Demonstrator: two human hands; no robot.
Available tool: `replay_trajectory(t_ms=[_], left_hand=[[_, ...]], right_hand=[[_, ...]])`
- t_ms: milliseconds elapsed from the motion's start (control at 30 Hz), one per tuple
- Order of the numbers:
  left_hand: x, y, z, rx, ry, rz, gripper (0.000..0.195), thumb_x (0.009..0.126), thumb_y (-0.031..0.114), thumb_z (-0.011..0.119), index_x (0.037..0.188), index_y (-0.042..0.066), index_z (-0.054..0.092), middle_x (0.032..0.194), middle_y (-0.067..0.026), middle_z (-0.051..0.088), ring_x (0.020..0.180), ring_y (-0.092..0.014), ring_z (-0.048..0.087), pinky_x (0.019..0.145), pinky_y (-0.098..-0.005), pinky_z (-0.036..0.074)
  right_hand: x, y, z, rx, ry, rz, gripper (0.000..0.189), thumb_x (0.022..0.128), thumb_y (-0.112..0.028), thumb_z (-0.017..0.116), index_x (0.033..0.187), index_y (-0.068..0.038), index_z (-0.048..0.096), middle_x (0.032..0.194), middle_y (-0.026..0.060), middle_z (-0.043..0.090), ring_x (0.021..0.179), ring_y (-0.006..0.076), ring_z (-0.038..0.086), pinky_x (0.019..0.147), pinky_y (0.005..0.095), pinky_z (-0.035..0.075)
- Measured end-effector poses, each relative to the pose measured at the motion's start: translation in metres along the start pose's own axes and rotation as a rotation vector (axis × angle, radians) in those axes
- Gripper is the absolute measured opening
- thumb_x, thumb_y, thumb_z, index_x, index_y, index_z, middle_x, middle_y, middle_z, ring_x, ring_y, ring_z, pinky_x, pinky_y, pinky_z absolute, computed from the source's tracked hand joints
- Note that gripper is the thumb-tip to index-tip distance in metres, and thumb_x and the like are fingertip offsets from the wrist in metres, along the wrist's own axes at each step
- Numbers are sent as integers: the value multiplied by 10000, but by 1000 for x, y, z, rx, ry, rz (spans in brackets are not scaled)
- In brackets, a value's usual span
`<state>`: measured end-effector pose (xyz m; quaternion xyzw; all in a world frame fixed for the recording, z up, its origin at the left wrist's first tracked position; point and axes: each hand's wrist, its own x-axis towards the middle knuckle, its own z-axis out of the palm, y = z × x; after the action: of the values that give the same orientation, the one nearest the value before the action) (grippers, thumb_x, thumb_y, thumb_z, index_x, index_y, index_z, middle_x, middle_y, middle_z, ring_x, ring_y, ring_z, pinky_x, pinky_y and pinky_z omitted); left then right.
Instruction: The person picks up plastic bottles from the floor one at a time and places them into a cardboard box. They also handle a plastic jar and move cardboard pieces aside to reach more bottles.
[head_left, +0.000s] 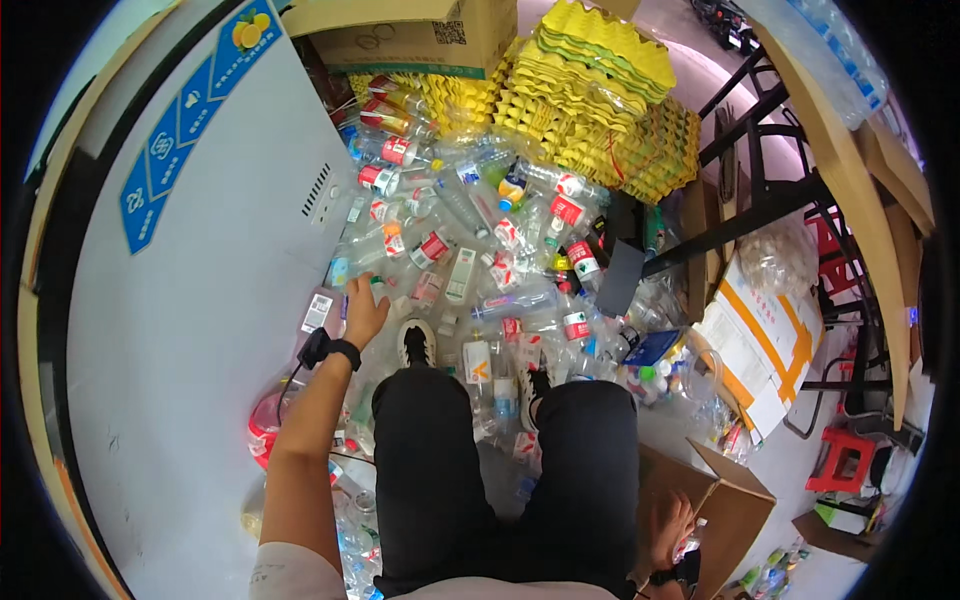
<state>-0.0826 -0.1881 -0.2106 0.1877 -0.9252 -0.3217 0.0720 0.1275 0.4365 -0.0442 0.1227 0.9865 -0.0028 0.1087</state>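
Note:
My left hand (366, 313) reaches into a spread of empty plastic bottles on the floor, its thumb and fingers apart. Just beyond the thumb is a green bottle cap (377, 280); contact with it is not clear. A clear bottle with a white label (317, 313) lies left of that hand, against the white panel. My right hand (670, 525) is low at the right, inside the cardboard box (739, 517). Right beside its fingers is a small clear bottle (696, 534); whether the hand grips it cannot be made out.
White panel (217, 322) walls the left side. Yellow egg trays (592, 97) are stacked at the back beside a carton (412, 41). On the right stand a black metal frame (739, 221), a taped cardboard piece (765, 337), a bag of bottle caps (660, 375) and a red stool (840, 459).

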Motion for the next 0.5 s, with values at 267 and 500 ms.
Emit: replay_trajectory(t_ms=[267, 500], left_hand=[[106, -58, 68, -48, -79, -71, 602, 822, 162, 594, 1367, 199, 342, 891, -136, 581, 726, -247, 578, 695, -364, 479], [156, -20, 117, -773, -245, -581, 593, 871, 274, 533, 1403, 315, 274, 1206, -48, 504, 1039, -231, 485, 811, -396, 434]], right_hand=[[8, -17, 11, -133, -70, 150, 412, 709, -200, 643, 1105, -129, 556, 1244, 75, 468, 1176, 287, 398, 995, 483, 220], [-1, -2, 4, -335, -193, 133, 481, 797, -362, 601, 1228, -172, 504, 1317, 64, 439, 1163, 339, 405, 908, 590, 296]])
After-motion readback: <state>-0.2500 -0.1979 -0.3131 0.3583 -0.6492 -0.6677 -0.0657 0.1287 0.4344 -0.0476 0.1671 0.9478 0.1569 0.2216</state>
